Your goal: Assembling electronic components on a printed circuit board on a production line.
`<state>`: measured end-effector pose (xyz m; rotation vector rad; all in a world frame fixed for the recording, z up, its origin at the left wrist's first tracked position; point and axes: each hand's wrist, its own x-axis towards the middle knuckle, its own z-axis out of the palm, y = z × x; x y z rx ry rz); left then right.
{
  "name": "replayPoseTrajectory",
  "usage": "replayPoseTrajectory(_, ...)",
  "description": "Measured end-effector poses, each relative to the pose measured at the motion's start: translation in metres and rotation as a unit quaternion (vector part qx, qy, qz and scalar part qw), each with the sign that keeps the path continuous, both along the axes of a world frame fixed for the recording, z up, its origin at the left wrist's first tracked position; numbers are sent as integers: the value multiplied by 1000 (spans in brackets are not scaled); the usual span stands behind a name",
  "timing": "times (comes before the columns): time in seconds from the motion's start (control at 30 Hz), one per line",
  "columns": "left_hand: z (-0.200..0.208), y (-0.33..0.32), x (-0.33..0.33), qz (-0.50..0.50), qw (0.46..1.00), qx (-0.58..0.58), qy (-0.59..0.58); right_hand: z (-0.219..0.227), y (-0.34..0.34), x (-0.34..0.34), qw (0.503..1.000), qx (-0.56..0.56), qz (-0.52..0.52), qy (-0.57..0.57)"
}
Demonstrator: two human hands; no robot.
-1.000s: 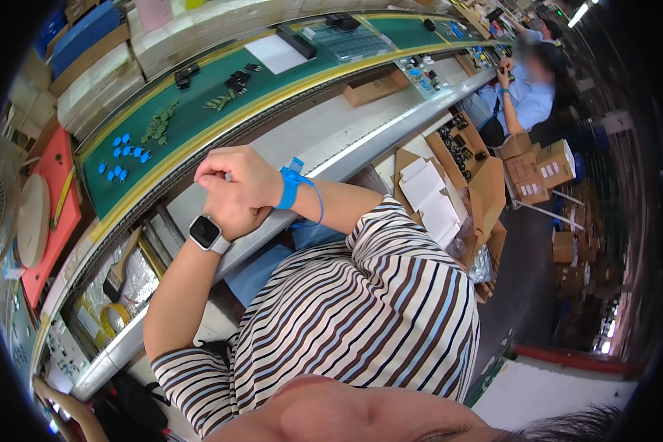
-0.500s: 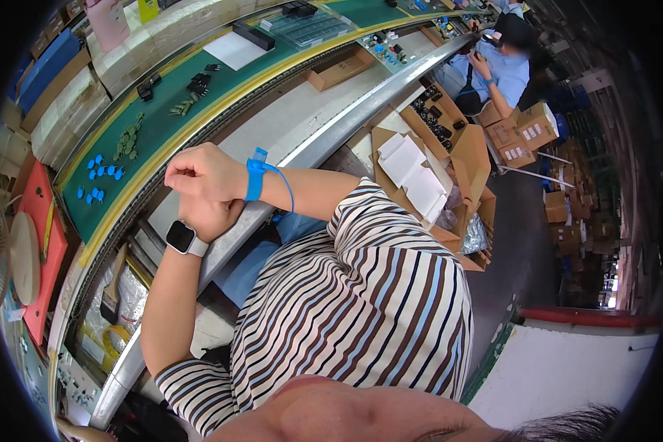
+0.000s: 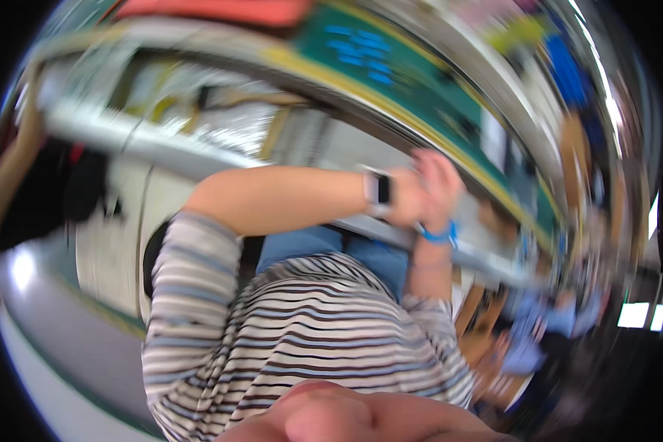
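Beyond the striped shirt (image 3: 313, 317), I make out the blue wrist strap (image 3: 440, 236) worn just behind the right hand (image 3: 440, 183) and near the left hand (image 3: 405, 200). Both hands are together; blur keeps me from telling how far either is open. Farther off, blue parts (image 3: 357, 53) lie on a green surface (image 3: 414, 96).
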<state>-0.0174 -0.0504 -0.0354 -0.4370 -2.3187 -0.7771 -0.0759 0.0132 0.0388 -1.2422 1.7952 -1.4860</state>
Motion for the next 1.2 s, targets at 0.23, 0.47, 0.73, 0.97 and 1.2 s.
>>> replayPoseTrajectory(0.23, 18, -2, 1, 65, 978, -194, -51, -13, 0, -9, 999, 16, 8, -48)
replayPoseTrajectory(0.47, 23, 7, -42, 132, 951, -244, -139, -6, -3, -18, 1000, 15, 10, -21)
replayPoseTrajectory(0.73, 11, 2, -70, 155, 944, -225, -185, -5, -10, -26, 1000, 19, -24, 2)
replayPoseTrajectory(0.97, 21, -2, -61, 103, 956, -211, -178, -2, -10, -27, 999, 7, -39, 11)
replayPoseTrajectory(1.2, 19, 0, -72, 116, 955, -216, -170, 3, -7, -20, 997, 17, -57, 41)
